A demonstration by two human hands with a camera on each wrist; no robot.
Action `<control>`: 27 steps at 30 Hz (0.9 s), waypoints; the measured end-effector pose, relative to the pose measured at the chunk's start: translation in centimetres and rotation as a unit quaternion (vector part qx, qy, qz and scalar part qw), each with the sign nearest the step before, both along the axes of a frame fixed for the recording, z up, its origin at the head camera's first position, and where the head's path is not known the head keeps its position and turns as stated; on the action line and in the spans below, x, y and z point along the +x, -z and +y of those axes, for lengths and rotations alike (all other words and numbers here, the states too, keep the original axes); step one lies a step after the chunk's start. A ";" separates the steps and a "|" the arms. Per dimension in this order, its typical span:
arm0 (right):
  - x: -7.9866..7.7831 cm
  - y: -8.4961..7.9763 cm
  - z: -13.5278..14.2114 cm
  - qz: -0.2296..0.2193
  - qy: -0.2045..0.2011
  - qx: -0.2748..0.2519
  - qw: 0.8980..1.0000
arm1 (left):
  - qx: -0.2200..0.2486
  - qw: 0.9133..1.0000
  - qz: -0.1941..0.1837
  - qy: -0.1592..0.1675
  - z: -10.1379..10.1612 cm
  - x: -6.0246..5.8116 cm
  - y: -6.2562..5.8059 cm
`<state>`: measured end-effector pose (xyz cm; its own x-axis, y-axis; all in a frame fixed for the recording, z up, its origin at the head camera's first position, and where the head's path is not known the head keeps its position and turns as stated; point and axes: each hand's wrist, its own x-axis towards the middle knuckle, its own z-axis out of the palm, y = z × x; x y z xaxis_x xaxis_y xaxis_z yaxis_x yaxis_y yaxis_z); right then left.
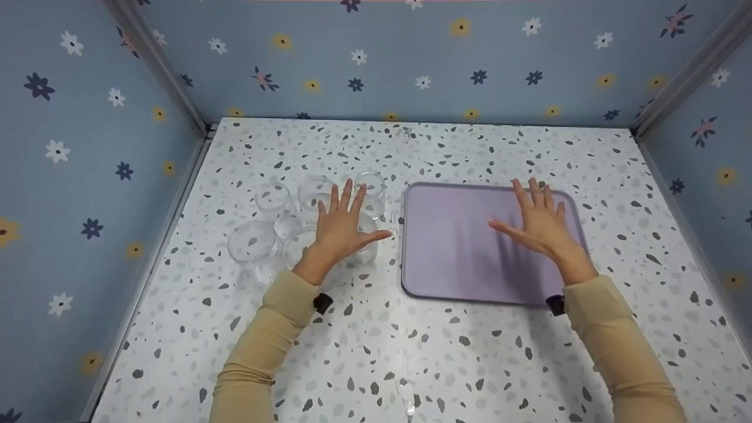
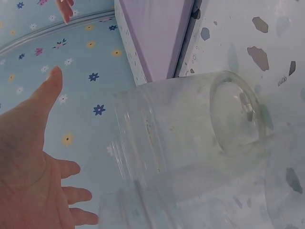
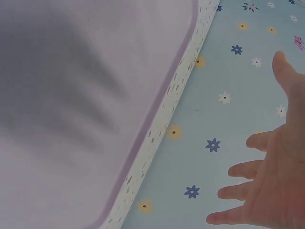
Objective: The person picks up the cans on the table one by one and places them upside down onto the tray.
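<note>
Several clear, round plastic jars [image 1: 254, 242] stand close together on the left of the table. Over their right side hovers my left hand [image 1: 341, 229], fingers spread and straight, holding nothing; it hides part of the jars behind it. The left wrist view shows one transparent jar [image 2: 186, 119] up close, beside the hand [image 2: 33, 157]. To the right lies a flat lilac tray [image 1: 452, 247] with a raised rim. My right hand [image 1: 543, 226] is held above its right part, fingers spread, casting a shadow on it. The right wrist view has the hand [image 3: 271, 176] with nothing in it.
The speckled white table [image 1: 364, 358] carries both the jars and the tray. Blue flowered panels [image 1: 388, 59] wall it in at the back, left and right. A small black piece [image 1: 322, 303] sits at the left cuff, another [image 1: 555, 304] at the right.
</note>
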<state>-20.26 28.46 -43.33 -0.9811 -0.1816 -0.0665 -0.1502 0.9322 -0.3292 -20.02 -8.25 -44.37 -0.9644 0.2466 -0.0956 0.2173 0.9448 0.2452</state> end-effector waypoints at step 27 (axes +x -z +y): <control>0.2 0.5 -0.3 0.032 -0.019 -0.032 0.999 | -0.002 1.000 -0.013 0.024 0.4 0.1 0.6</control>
<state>-20.10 28.14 -43.79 -0.9752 -0.2212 0.0097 -0.2085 0.9027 -0.3763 -19.96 -7.88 -44.96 -0.9487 0.2920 -0.1217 0.2558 0.9345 0.2477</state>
